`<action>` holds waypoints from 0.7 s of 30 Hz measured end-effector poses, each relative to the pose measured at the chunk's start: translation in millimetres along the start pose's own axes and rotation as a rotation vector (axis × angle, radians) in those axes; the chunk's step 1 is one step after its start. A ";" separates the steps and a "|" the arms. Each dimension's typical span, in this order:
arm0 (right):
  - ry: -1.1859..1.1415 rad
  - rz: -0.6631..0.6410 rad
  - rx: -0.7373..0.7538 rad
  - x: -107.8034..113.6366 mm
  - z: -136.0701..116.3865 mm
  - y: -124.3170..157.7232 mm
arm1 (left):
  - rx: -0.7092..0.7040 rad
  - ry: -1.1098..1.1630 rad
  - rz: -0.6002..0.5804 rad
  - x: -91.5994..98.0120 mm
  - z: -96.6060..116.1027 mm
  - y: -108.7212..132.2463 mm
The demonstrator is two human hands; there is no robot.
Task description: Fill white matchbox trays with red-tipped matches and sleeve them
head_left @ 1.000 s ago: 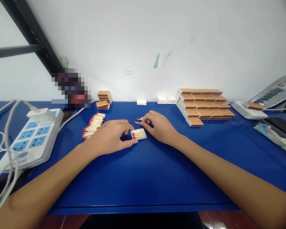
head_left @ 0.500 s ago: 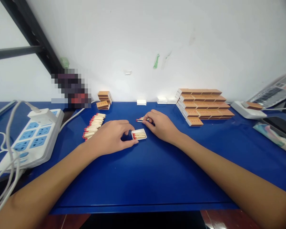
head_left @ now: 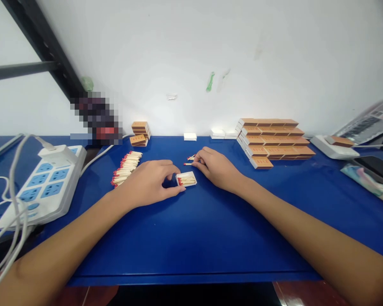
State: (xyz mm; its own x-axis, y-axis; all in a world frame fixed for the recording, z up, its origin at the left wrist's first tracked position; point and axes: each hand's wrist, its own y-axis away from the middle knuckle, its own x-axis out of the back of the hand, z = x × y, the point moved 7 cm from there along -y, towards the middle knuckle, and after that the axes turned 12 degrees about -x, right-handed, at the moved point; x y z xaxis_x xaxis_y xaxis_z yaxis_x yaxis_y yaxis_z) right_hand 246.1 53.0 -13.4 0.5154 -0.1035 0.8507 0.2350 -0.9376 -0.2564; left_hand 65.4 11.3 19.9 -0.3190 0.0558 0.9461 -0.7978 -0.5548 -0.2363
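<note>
My left hand (head_left: 156, 183) is closed on a small white matchbox tray (head_left: 193, 182), thumb at its near side and fingers at its left end. Several red-headed matches (head_left: 185, 181) lie in the tray, heads to the left. My right hand (head_left: 212, 165) is a little beyond and to the right of the tray, thumb and forefinger pinched on a match (head_left: 188, 164). More matches show just behind those fingertips; how many are held is hidden. Left of my left hand lies a pile of loose matches (head_left: 129, 165), partly covered by that hand.
Brown matchboxes (head_left: 274, 140) are stacked at the back right, with a smaller stack (head_left: 140, 134) at the back left. White trays (head_left: 190, 137) stand by the wall. A power strip (head_left: 47, 182) with cables is at left; a phone (head_left: 378, 170) lies at right on the blue table (head_left: 185, 242).
The matches at my right fingertips have shifted and spread apart slightly, one now lying lower and separate. My left hand and the tray have stayed in place.
</note>
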 end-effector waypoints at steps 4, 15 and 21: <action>-0.020 0.003 0.043 13.6 -6.9 5.1 | 0.017 -0.019 0.012 2.4 -2.4 0.2; -0.006 -0.079 0.261 21.3 -47.4 31.8 | 0.032 -0.018 0.026 1.6 -4.5 -0.2; -0.090 0.117 0.051 36.8 -8.0 12.8 | 0.019 -0.012 0.027 1.9 -3.3 -0.2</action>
State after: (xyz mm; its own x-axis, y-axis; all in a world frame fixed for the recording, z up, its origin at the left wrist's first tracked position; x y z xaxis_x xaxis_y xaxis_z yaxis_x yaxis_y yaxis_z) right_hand 261.5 34.5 18.3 0.6127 -0.1787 0.7699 0.2098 -0.9023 -0.3765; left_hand 63.3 14.3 21.0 -0.3341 0.0306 0.9421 -0.7791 -0.5715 -0.2577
